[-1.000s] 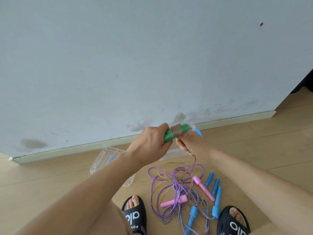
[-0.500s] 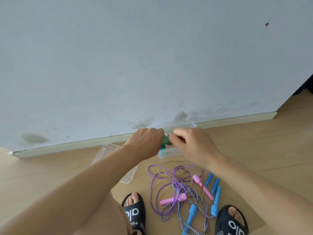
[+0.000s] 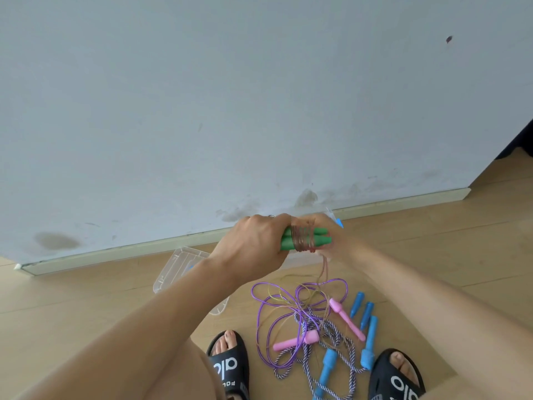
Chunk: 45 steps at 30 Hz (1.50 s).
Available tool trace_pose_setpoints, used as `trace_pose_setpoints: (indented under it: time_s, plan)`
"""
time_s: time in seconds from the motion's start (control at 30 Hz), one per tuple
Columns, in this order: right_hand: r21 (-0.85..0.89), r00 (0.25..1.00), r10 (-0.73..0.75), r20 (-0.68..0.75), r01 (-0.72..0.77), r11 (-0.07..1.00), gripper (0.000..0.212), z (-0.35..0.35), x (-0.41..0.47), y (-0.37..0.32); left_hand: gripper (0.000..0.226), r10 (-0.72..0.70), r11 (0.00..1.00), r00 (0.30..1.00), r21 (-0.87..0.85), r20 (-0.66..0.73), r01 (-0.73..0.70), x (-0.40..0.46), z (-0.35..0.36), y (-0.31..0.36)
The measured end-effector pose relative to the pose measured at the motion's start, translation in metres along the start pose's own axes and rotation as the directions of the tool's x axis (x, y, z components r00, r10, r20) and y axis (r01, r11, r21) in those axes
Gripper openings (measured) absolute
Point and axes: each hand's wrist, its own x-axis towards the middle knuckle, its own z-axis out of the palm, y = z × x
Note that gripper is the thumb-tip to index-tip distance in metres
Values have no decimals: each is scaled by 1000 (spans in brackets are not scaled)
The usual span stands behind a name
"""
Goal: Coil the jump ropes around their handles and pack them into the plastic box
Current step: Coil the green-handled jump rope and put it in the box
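While left hand [image 3: 259, 243] grips green handles [image 3: 305, 239], rt hand [image 3: 331, 238] behind.

The only lettering I can read is on my own slides at the bottom of the frame. The black slide on my left foot [image 3: 229, 368], lower middle, carries white letters reading "alo", seen upside down, with a smaller line under them too cut off to make out. The black slide on my right foot [image 3: 403, 386], lower right, shows the same "alo".
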Motion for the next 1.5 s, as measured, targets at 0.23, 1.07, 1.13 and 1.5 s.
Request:
trace_pose_setpoints:
  time_s: [0.23,1.07,1.13,1.5]
  plan:
    - [-66,965,3,-263,-21,998,57,48,-24,19,13,-266,964,959,50,100,263,15,7,-18]
    - [66,993,-49,104,42,997,24,4,1,-8,23,-36,994,999,-102,-31,33,-4,2,4]
    - [12,1000,-14,-7,14,1000,24,12,-3,-6,15,-133,976,991,-177,-18,128,0,2,5]
    - [-224,962,-61,-267,0,975,53,44,-39,9,7,-311,949,949,66,51,308,14,10,-4]
